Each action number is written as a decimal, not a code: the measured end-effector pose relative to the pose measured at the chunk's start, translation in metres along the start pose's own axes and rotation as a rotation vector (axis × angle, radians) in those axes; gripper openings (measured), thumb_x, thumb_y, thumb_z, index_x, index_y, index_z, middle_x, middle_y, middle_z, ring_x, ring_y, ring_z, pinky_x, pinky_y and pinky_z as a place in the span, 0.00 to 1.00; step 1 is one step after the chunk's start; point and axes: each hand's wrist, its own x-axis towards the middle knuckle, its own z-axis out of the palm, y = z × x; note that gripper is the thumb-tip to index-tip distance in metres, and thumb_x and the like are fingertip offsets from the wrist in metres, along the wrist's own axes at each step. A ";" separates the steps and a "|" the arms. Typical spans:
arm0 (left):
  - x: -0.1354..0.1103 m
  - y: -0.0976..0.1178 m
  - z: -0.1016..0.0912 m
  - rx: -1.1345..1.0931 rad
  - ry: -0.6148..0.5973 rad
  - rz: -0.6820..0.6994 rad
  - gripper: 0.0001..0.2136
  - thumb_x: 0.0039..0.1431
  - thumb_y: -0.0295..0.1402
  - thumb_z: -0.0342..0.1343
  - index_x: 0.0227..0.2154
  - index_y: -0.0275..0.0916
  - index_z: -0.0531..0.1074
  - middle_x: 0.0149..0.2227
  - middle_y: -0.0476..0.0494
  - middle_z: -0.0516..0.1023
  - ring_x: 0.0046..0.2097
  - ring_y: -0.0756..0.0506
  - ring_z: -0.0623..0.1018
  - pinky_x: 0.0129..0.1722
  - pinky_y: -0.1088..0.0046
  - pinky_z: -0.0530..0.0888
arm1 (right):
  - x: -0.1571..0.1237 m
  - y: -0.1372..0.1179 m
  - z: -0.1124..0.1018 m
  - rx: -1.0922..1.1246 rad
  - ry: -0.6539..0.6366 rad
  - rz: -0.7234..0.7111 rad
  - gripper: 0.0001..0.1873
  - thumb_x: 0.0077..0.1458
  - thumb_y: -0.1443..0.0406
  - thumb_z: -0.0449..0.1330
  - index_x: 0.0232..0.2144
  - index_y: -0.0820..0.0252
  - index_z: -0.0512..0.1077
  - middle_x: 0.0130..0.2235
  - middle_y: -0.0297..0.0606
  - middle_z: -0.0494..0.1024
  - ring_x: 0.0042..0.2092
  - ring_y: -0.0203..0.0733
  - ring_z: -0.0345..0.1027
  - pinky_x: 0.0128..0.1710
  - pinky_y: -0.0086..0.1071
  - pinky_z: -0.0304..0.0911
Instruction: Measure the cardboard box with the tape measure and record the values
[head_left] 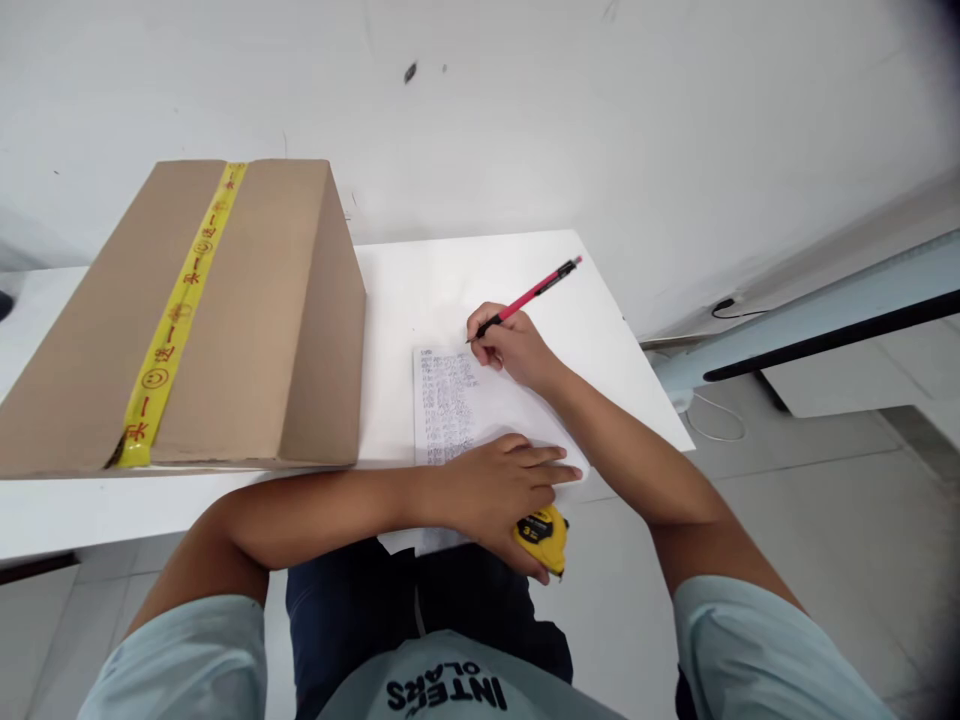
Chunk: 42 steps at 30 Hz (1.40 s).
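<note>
My right hand (510,350) is closed around a pink and black pen (531,293), its tip by the top edge of a sheet of paper (510,405). Handwritten lines fill the left part of that sheet. Across its lower part lies my left hand (504,490), with some fingers stretched over the paper. A yellow and black tape measure (544,540) is held between the thumb and fingers of this hand, at the table's front edge. Part of the writing is hidden under the left hand and forearm.
A large cardboard box (240,320) sealed with yellow printed tape (176,325) stands left of the paper on the white table (405,290). Behind the table is a white wall (480,120). To the right, a pale blue panel (825,310) and a cable (720,425) are near the floor.
</note>
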 end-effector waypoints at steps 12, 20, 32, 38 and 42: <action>-0.022 -0.003 -0.001 -0.025 -0.007 -0.040 0.31 0.57 0.58 0.60 0.51 0.34 0.78 0.73 0.37 0.60 0.75 0.28 0.56 0.75 0.39 0.40 | -0.022 0.015 0.023 -0.422 -0.065 -0.142 0.20 0.65 0.47 0.56 0.37 0.57 0.73 0.26 0.31 0.74 0.27 0.34 0.66 0.29 0.32 0.62; -0.019 -0.006 0.020 0.254 0.050 0.056 0.32 0.55 0.59 0.61 0.49 0.35 0.80 0.75 0.36 0.56 0.74 0.26 0.56 0.70 0.36 0.53 | -0.024 0.020 0.027 -0.641 -0.006 -0.143 0.29 0.63 0.46 0.57 0.19 0.54 0.54 0.18 0.28 0.61 0.21 0.31 0.51 0.21 0.31 0.47; -0.021 -0.004 0.018 0.356 0.045 0.071 0.29 0.54 0.57 0.63 0.49 0.38 0.81 0.75 0.37 0.57 0.73 0.26 0.57 0.70 0.37 0.57 | -0.026 0.020 0.027 -0.675 -0.096 -0.152 0.27 0.64 0.48 0.58 0.19 0.56 0.61 0.19 0.30 0.65 0.23 0.32 0.55 0.22 0.32 0.51; -0.020 -0.005 0.021 0.361 0.065 0.081 0.29 0.54 0.57 0.63 0.49 0.38 0.81 0.75 0.37 0.57 0.74 0.25 0.57 0.70 0.38 0.57 | -0.025 0.019 0.027 -0.638 0.020 -0.149 0.26 0.65 0.51 0.58 0.20 0.55 0.58 0.19 0.28 0.62 0.23 0.32 0.52 0.23 0.32 0.49; -0.020 -0.004 0.020 0.350 0.031 0.057 0.25 0.54 0.53 0.65 0.48 0.42 0.82 0.75 0.40 0.55 0.74 0.26 0.56 0.71 0.39 0.54 | -0.024 0.018 0.028 -0.596 0.045 -0.154 0.27 0.65 0.47 0.58 0.21 0.54 0.57 0.19 0.28 0.61 0.24 0.32 0.53 0.23 0.32 0.51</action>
